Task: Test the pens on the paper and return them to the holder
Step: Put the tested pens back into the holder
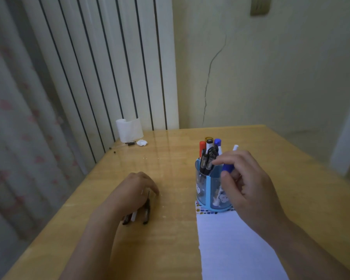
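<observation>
Head view, nearest first: a white sheet of paper (pixel 236 247) lies on the wooden table (pixel 170 249), running from the near edge toward the pen holder, with a strip of small coloured marks along its far end. The right forearm crosses over the paper's right side. To the left, the left hand (pixel 134 188) rests palm down on the table, fingers curled over a small bunch of pens (pixel 138 215); two dark barrels and one white barrel stick out from under the palm toward the viewer. The hand covers their far ends.

Farther on, the right hand (pixel 245 178) hovers beside and partly in front of the blue pen holder (pixel 207 193), its thumb and fingers pinching a white marker with a blue cap (pixel 228 167). The blue cap points down toward the holder's rim, and the white end sticks up past the knuckles. The holder stands upright on the far end of the paper, a round, see-through blue tub with cloud pictures and inner dividers. It holds several black pens, a red-capped marker (pixel 202 146), a blue-capped marker (pixel 217 142) and a white one with a dark top.

At the table's far left corner stand a curled white sheet (pixel 129 129), a crumpled white scrap (pixel 141 142) and a small dark object. Behind them are white vertical slats, a curtain to the left, and a cracked wall.
</observation>
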`<action>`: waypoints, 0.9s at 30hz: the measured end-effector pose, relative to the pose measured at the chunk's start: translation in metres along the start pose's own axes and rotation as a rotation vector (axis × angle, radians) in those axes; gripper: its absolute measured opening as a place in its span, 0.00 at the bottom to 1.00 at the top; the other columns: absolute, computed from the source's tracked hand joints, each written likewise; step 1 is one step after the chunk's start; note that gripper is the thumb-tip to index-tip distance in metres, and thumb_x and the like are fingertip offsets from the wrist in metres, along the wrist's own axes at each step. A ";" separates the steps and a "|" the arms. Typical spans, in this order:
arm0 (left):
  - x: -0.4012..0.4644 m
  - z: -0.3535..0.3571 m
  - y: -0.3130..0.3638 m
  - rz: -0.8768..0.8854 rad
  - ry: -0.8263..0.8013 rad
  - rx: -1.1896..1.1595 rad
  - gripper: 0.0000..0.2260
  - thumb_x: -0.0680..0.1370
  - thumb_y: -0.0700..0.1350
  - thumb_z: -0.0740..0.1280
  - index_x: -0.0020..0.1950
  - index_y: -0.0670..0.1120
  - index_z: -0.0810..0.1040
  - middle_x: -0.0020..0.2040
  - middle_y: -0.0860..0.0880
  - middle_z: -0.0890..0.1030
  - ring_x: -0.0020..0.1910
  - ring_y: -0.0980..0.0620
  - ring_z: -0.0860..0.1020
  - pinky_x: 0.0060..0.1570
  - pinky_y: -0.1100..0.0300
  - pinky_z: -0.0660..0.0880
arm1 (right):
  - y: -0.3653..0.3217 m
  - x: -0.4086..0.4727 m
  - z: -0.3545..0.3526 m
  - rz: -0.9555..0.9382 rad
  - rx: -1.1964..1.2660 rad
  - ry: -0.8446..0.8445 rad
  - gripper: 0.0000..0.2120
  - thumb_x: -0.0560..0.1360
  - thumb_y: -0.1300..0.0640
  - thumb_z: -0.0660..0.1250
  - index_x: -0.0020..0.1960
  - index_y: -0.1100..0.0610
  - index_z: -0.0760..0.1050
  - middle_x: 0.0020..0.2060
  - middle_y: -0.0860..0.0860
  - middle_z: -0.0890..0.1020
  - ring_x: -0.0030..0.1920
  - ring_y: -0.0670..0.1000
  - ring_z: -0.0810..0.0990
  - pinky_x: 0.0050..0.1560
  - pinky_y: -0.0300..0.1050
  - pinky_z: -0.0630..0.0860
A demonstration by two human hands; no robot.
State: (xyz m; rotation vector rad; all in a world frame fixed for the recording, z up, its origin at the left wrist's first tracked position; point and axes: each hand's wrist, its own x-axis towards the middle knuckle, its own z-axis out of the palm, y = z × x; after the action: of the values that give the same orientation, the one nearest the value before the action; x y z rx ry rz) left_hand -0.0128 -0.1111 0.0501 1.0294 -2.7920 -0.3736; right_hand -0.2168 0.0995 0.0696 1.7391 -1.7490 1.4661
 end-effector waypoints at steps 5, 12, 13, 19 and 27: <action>0.002 0.001 0.013 0.033 0.001 0.045 0.13 0.79 0.40 0.63 0.51 0.56 0.83 0.63 0.57 0.72 0.64 0.56 0.67 0.60 0.62 0.68 | 0.000 -0.001 0.000 -0.013 -0.006 -0.009 0.15 0.76 0.71 0.66 0.53 0.53 0.80 0.52 0.44 0.78 0.41 0.36 0.76 0.40 0.28 0.68; 0.000 0.001 0.026 0.103 0.063 -0.018 0.10 0.79 0.41 0.67 0.52 0.57 0.79 0.54 0.59 0.78 0.56 0.58 0.74 0.55 0.59 0.74 | -0.002 -0.001 0.001 0.000 0.021 -0.015 0.12 0.78 0.68 0.65 0.53 0.52 0.79 0.47 0.38 0.77 0.39 0.38 0.76 0.39 0.26 0.66; -0.001 0.000 0.029 0.111 0.113 -0.134 0.09 0.79 0.41 0.68 0.51 0.57 0.79 0.51 0.60 0.79 0.54 0.61 0.75 0.53 0.62 0.73 | -0.002 -0.001 0.002 0.002 0.027 -0.009 0.11 0.78 0.65 0.64 0.53 0.51 0.79 0.46 0.36 0.77 0.37 0.39 0.76 0.38 0.26 0.66; -0.006 -0.003 0.064 0.244 0.256 -0.631 0.08 0.76 0.36 0.71 0.48 0.48 0.80 0.46 0.54 0.83 0.51 0.57 0.82 0.54 0.61 0.77 | -0.003 -0.002 0.003 0.019 0.107 -0.090 0.12 0.75 0.53 0.68 0.58 0.47 0.78 0.43 0.38 0.81 0.32 0.48 0.77 0.35 0.31 0.71; -0.009 0.008 0.092 0.426 0.318 -0.674 0.07 0.78 0.38 0.70 0.54 0.48 0.80 0.48 0.56 0.83 0.51 0.53 0.81 0.53 0.59 0.78 | -0.003 -0.001 0.003 0.007 0.088 -0.015 0.07 0.76 0.54 0.70 0.53 0.47 0.78 0.41 0.38 0.78 0.38 0.43 0.79 0.37 0.31 0.72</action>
State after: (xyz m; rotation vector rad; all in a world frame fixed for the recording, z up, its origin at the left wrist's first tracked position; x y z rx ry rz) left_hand -0.0648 -0.0359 0.0679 0.3001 -2.2411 -0.9062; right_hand -0.2129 0.0986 0.0692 1.7930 -1.7248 1.5586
